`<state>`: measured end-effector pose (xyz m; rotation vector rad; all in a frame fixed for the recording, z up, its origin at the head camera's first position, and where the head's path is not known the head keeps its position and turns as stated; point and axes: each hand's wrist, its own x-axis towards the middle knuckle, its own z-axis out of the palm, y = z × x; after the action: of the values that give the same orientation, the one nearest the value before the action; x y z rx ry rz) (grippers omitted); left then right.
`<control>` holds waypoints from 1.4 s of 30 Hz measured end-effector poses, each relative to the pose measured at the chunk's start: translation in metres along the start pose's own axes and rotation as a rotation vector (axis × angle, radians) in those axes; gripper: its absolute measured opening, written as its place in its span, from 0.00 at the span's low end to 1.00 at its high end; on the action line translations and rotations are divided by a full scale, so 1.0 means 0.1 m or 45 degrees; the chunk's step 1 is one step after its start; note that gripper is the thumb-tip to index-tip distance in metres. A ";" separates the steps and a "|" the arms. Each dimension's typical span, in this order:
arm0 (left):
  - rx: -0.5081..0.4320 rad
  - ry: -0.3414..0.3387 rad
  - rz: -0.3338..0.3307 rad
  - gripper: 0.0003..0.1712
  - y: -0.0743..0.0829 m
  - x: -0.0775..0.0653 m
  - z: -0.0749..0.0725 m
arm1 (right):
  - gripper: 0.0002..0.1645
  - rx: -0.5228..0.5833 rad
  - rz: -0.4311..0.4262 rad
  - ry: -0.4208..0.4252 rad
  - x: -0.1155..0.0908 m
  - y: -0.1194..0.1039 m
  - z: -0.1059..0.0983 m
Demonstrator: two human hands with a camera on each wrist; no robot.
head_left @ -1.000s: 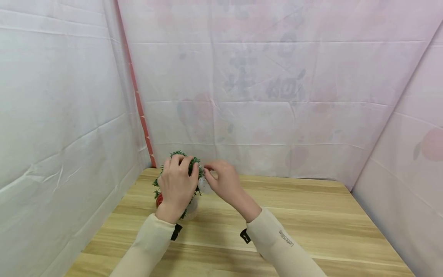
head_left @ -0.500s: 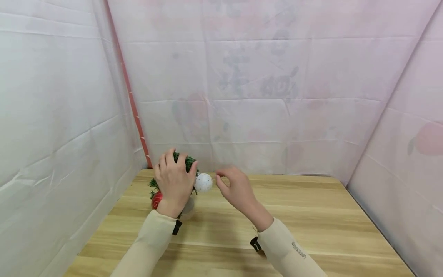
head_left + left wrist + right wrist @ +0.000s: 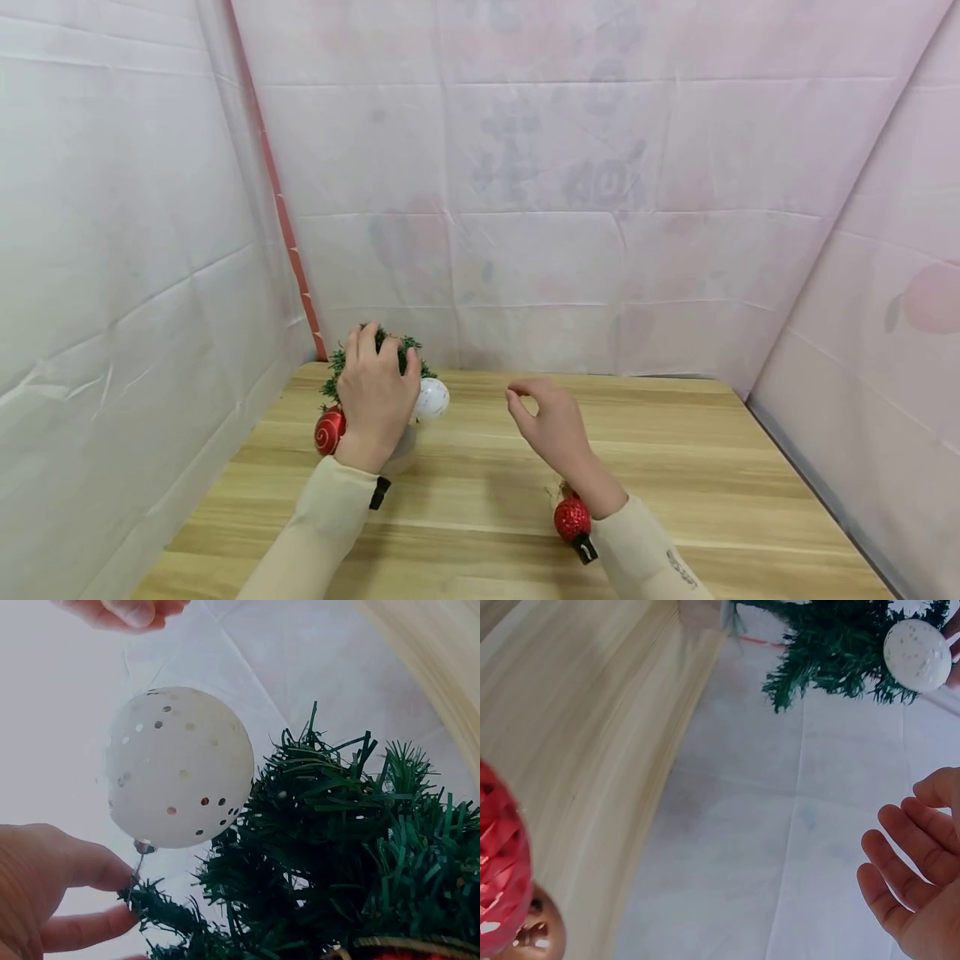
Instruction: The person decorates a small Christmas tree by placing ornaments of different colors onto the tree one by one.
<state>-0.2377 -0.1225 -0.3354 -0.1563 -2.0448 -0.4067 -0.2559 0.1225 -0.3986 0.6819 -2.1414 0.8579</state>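
The right hand (image 3: 555, 427) has drawn away from the round white ball with speckled dots (image 3: 432, 398) and now hovers over the pale wood-grain table (image 3: 690, 475), thumb and forefinger curved towards each other with nothing seen between them — released, by the look of it. That suggests the ball no longer needs its support: it sits at the right side of the small green artificial tree (image 3: 337, 817), a thin thread running from its cap to a branch tip. The left hand (image 3: 377, 400) stays over the tree's crown, thumb and a finger appearing to pinch that tip. A red glittery ball (image 3: 572, 518) has come into view beside the right wrist, and the right wrist view adds a shiny copper-coloured ball (image 3: 540, 930). A red ball with a pale swirl (image 3: 327, 431) is at the tree's lower left, hanging or resting, I cannot tell. The only possible container is the tree's pale base (image 3: 403, 456) — partly hidden, so whether it holds anything is unclear.
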 end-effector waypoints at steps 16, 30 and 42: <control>-0.375 -0.072 0.158 0.11 -0.15 0.00 0.04 | 0.08 -0.027 0.135 -0.046 -0.16 0.23 -0.14; -0.469 -0.102 0.151 0.31 -0.20 0.02 0.03 | 0.06 -0.042 0.199 -0.067 -0.26 0.36 -0.21; -0.524 -0.107 0.071 0.35 -0.27 0.04 0.01 | 0.06 -0.047 0.298 -0.114 -0.46 0.45 -0.30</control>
<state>-0.2485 -0.1475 -0.3383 -0.4860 -2.0108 -0.7943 -0.2461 0.1829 -0.4351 0.4647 -2.3446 0.9225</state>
